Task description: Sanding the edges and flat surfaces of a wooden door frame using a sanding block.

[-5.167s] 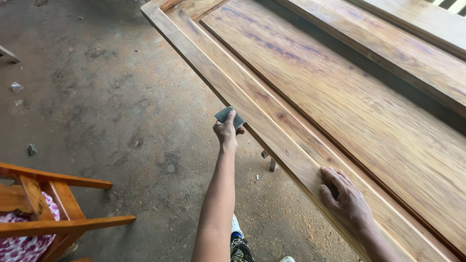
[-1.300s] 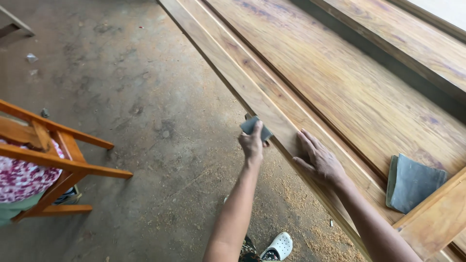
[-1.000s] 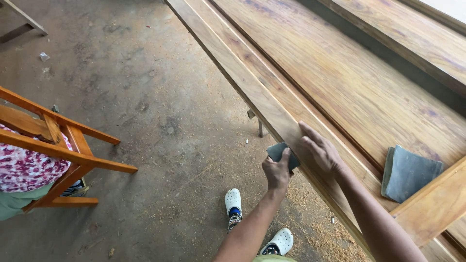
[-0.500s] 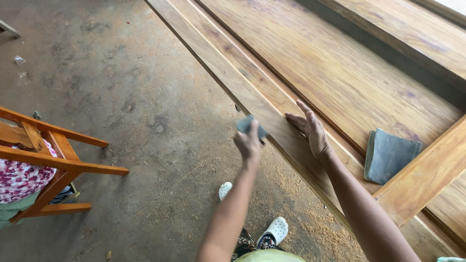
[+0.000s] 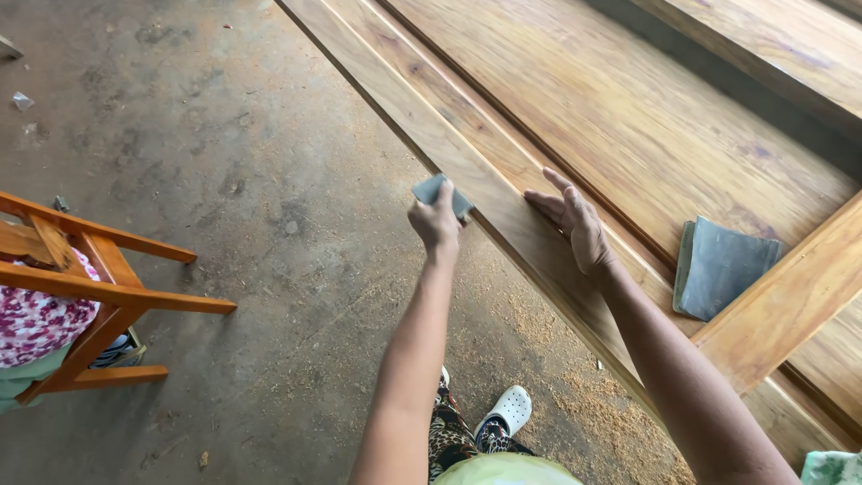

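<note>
My left hand (image 5: pixel 436 221) is closed around a small grey sanding pad (image 5: pixel 440 190), pressed vs. the outer edge of the big wooden door panel (image 5: pixel 628 117), approx. where the edge rail meets open air above the floor. The pad sits between my fingers and the wood; thumb side faces me. Pad looks like folded abrasive paper, tho I can't tell for sure at this angle.

My right hand (image 5: pixel 575 224) lies flat & spread wide on the rail just beside the pad, palm down, fingers pointing up along the grain, holding nothing.

Further right, a second folded grey sheet (image 5: pixel 721 266) rests on the panel's inner field, touching a lighter cross rail (image 5: pixel 790 301) that runs diagonally.

Below: concrete floor (image 5: pixel 224 180) w/ sawdust (image 5: pixel 575 395) scattered under the panel edge. My white clog (image 5: pixel 508 410) shows near the bottom, patterned trousers beside it. At left, an orange wooden chair frame (image 5: pixel 99 296) w/ floral fabric (image 5: pixel 40 319) on it, well apart from my hands.
</note>
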